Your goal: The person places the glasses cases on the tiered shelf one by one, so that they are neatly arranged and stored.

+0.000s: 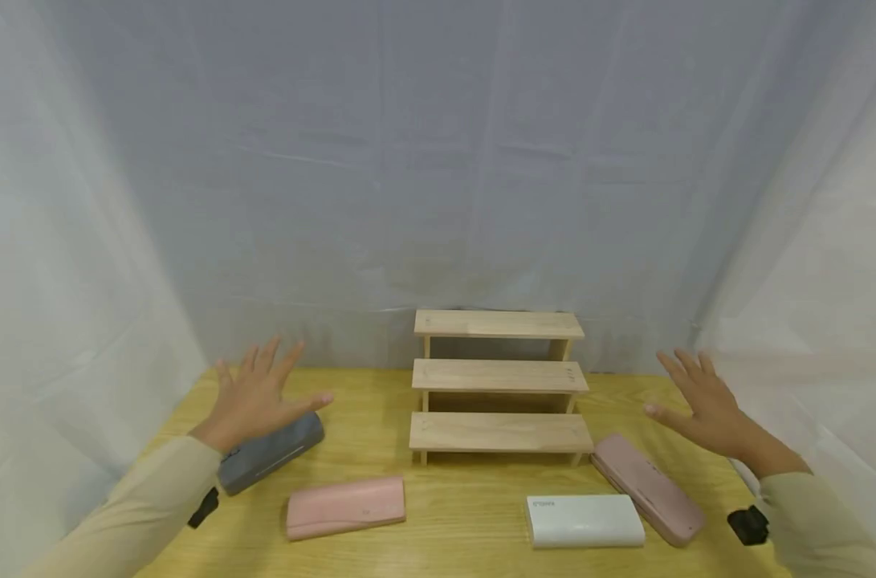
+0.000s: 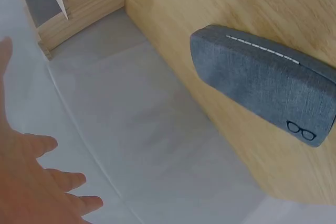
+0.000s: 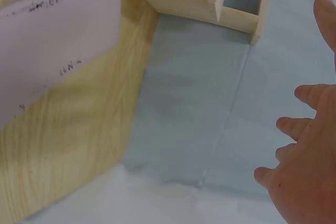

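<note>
My left hand [image 1: 257, 399] is raised with fingers spread, holding nothing. Below it lies a dark blue-grey glasses case [image 2: 262, 80] with a small glasses print, partly covered by the hand in the head view. My right hand [image 1: 715, 417], also spread and without anything in it, hovers at the table's right side. Nearest to it is a mauve-pink glasses case [image 1: 649, 488], lying at a slant. A white case [image 1: 585, 522] with small lettering lies beside that one. Left of centre, a pink flap-style case [image 1: 347, 508] rests on the table.
A three-step wooden stand [image 1: 501, 433] sits at the back of the wooden table [image 1: 466, 514], right of centre. Pale sheeting [image 1: 438, 201] hangs behind the table and along both sides. Dark wrist cameras are strapped below both hands.
</note>
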`<action>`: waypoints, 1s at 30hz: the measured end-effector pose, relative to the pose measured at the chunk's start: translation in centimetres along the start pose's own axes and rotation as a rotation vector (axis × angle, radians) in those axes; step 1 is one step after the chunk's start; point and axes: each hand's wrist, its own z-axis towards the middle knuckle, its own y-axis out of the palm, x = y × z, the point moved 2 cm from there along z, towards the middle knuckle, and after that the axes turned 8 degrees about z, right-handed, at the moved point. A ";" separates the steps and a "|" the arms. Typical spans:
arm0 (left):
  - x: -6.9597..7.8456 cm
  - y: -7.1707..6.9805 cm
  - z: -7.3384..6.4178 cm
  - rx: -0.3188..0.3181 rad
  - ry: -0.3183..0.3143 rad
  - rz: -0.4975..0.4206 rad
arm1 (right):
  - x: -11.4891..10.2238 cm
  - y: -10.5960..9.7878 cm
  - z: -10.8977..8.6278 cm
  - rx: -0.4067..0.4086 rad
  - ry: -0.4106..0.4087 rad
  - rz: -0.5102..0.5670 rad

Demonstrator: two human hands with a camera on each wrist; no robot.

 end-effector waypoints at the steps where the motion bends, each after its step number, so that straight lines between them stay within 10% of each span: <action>1: 0.0 0.1 0.0 0.000 0.000 -0.006 | 0.1 0.3 0.0 -0.005 0.001 0.026; 30: 0.6 6.4 -4.1 0.021 -0.017 -0.071 | 3.1 12.2 1.2 -0.066 0.092 0.384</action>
